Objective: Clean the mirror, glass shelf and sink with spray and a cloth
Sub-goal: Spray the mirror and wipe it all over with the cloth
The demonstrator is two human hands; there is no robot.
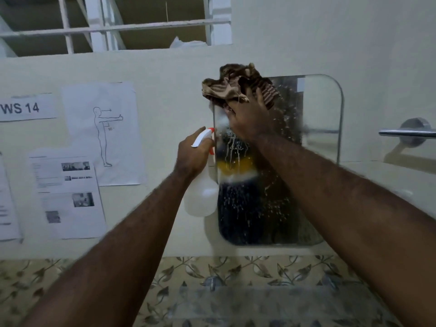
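Observation:
A frameless mirror (320, 119) with rounded corners hangs on the cream wall, speckled with spray droplets and runs. My right hand (250, 119) presses a brown striped cloth (236, 87) against the mirror's upper left corner. My left hand (192, 154) grips a white spray bottle (200, 197) with a red-tipped nozzle, held just left of the mirror's left edge. Below the mirror a glass shelf (247, 300) juts out in front of leaf-patterned tiles; it looks blurred. The sink is out of view.
Printed sheets (70, 197) and a "WS 14" label (23, 107) are taped to the wall at left. A metal towel bar (408, 132) sticks out at right. A barred window opening (113, 24) runs along the top.

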